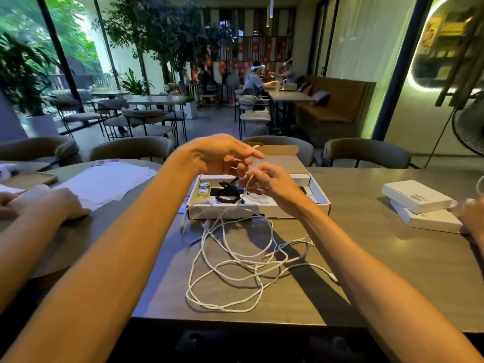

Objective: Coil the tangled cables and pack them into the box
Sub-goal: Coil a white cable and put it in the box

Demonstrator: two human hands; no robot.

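Cafe-type room: padded chairs (131, 150) just past the grey bench (366, 258), tall windows (76, 45) with greenery (18, 19) way left of the left hand (222, 155), brown sofa (337, 100) beyond the right hand (265, 183).

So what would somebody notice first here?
A messy white cable sprawls in loops on the table, near the middle. Just above it, the left hand and right hand hold part of it up over an open box. A coiled black cable already lies inside.
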